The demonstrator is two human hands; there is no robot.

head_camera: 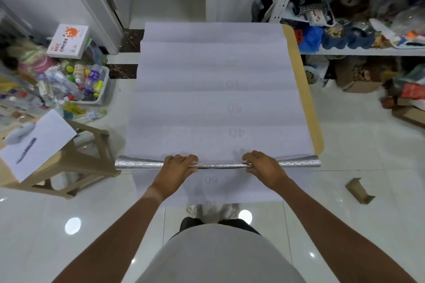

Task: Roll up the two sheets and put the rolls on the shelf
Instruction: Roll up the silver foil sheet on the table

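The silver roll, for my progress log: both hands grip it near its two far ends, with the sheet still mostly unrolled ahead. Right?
Not quite. The head view shows the left hand and right hand gripping the silver roll near its middle, its ends free. The sheet is indeed mostly unrolled.

Bright light from above makes shiny white spots on the floor at 7 and 6 o'clock; edges bend and blur.

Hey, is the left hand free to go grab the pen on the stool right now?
Probably not yet. The left hand grips the silver roll together with the right hand, and letting go might let it unroll. The path to the pen on the stool looks clear.
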